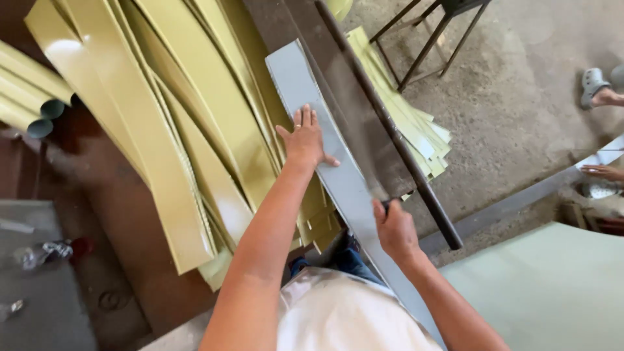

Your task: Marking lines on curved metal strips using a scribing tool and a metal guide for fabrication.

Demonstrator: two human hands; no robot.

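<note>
My left hand (304, 138) lies flat, fingers together, on a long grey strip of sheet (296, 78) that runs from the upper middle down towards my body. My right hand (393, 227) is closed around a dark handle at the lower end of a long dark bar (390, 130), which slants along the right side of the strip. The motion there is blurred. Left of the strip lies a pile of long yellow-green strips (175, 117).
More yellow-green offcuts (416, 130) lie on the concrete floor beyond the bar. A dark metal stand (429, 32) is at the top. Another person's foot in a sandal (595, 84) and hand (604, 171) show at the right edge. A pale green sheet (552, 286) fills the lower right.
</note>
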